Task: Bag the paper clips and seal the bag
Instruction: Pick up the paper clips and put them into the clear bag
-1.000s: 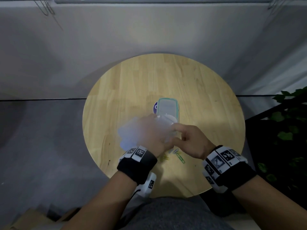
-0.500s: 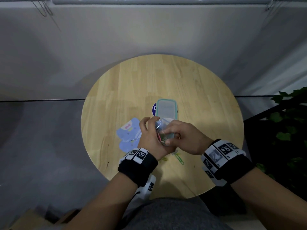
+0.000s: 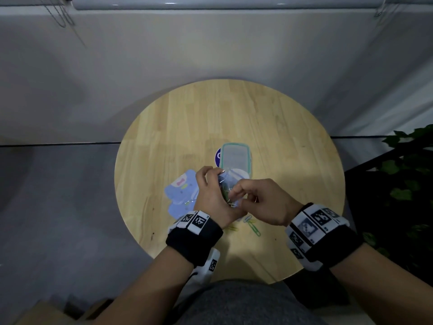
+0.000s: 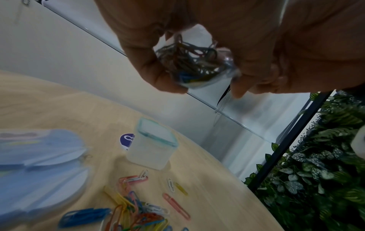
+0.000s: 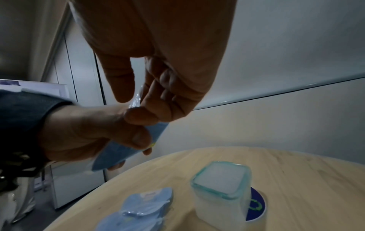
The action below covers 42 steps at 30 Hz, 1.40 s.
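Since the frame half a second earlier, both hands have shifted only slightly, keeping the bag (image 3: 228, 188) raised over the surface (image 3: 281, 141). Left to right: spare blue bags (image 3: 179, 195) lie flat; left hand (image 3: 210, 195) grips the clip-filled bag; right hand (image 3: 260, 200) pinches its edge. Loose paper clips (image 4: 138, 214) lie beneath. Lidded container (image 3: 235, 158) stands behind.
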Tool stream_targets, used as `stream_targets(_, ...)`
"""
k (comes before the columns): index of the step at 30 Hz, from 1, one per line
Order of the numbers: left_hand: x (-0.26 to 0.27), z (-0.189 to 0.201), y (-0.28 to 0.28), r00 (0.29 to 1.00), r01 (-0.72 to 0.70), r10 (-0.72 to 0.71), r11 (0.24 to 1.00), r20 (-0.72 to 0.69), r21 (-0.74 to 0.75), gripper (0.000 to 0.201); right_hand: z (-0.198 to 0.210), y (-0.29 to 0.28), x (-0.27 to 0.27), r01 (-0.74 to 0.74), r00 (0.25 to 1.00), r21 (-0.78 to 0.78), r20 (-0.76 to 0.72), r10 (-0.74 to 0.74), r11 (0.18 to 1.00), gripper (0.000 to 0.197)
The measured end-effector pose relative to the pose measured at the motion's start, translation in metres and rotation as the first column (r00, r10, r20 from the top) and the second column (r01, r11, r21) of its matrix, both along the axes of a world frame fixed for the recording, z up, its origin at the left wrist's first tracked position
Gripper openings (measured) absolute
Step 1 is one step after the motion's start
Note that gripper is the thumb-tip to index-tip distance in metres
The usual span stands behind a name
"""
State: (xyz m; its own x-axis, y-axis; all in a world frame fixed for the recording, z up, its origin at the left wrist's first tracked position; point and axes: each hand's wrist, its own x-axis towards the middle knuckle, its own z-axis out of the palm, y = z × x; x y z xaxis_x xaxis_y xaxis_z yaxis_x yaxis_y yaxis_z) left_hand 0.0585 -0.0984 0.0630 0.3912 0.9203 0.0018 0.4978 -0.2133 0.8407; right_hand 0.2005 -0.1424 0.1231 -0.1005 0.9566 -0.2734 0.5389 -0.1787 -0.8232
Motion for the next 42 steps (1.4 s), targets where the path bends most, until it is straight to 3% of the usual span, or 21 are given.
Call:
stream_targets(6, -0.008, 0.001, 0.008, 0.993, 0.046, -0.042, 0.998, -0.112, 0.034, 0.104, -0.004, 0.010, -0.002, -0.060, 0.997, 0.048, 0.057, 0.057, 0.997, 0.011)
stream_targets(9, -0.007, 0.003, 0.013, 0.992, 0.035, -0.032, 0.999, -0.124, 0.024, 0.092, -0.003, 0.013, -0.007, -0.058, 0.998, 0.061, 0.019, 0.057, 0.996, 0.012)
stream_targets(11, -0.010, 0.002, 0.016, 0.991, -0.006, 0.005, 1.000, -0.135, -0.007, 0.081, -0.003, 0.014, -0.005, 0.037, 0.998, 0.071, -0.062, -0.032, 0.997, 0.011)
stream_targets(13, -0.017, -0.004, 0.019, 0.987, -0.034, 0.029, 0.999, -0.156, -0.032, 0.078, -0.010, 0.015, 0.002, 0.224, 0.971, 0.127, -0.117, -0.209, 0.966, 0.014)
stream_targets(16, -0.030, -0.014, 0.018, 0.980, -0.055, 0.049, 0.998, -0.192, -0.030, 0.080, -0.041, 0.012, 0.019, 0.416, 0.909, 0.132, -0.040, -0.415, 0.900, 0.017)
stream_targets(18, -0.037, -0.017, 0.013, 0.973, -0.058, 0.047, 0.997, -0.224, -0.042, 0.085, -0.068, 0.007, 0.027, 0.363, 0.919, 0.077, 0.131, -0.371, 0.928, 0.018)
stream_targets(21, -0.044, -0.022, 0.006, 0.961, -0.054, 0.029, 0.995, -0.275, -0.085, 0.092, -0.103, 0.001, 0.030, 0.204, 0.926, -0.080, 0.338, -0.165, 0.976, 0.022)
stream_targets(25, -0.052, -0.028, 0.001, 0.935, -0.029, -0.010, 0.994, -0.355, -0.105, 0.089, -0.134, -0.002, 0.027, 0.061, 0.863, -0.352, 0.489, 0.128, 0.934, 0.061)
stream_targets(28, -0.055, -0.027, 0.000, 0.923, -0.026, -0.016, 0.994, -0.384, -0.106, 0.088, -0.144, -0.005, 0.023, -0.058, 0.823, -0.420, 0.494, 0.282, 0.906, 0.084)
stream_targets(31, -0.057, -0.028, -0.001, 0.925, -0.027, -0.013, 0.995, -0.379, -0.100, 0.087, -0.152, -0.015, 0.020, -0.080, 0.852, -0.371, 0.456, 0.256, 0.925, 0.061)
stream_targets(33, -0.057, -0.027, -0.001, 0.928, -0.026, -0.013, 0.995, -0.373, -0.098, 0.085, -0.155, -0.020, 0.021, 0.032, 0.890, -0.227, 0.450, 0.075, 0.973, 0.047)
stream_targets(35, -0.057, -0.026, -0.002, 0.927, -0.018, -0.018, 0.996, -0.375, -0.092, 0.084, -0.157, -0.017, 0.025, 0.140, 0.880, -0.119, 0.470, -0.068, 0.983, 0.053)
stream_targets(38, -0.058, -0.025, -0.003, 0.926, -0.010, -0.022, 0.996, -0.376, -0.085, 0.083, -0.158, -0.001, 0.031, 0.120, 0.853, -0.199, 0.522, 0.001, 0.973, 0.071)
stream_targets(42, -0.060, -0.023, -0.005, 0.924, -0.008, -0.027, 0.996, -0.381, -0.089, 0.083, -0.160, 0.006, 0.031, 0.028, 0.842, -0.230, 0.530, 0.101, 0.973, 0.070)
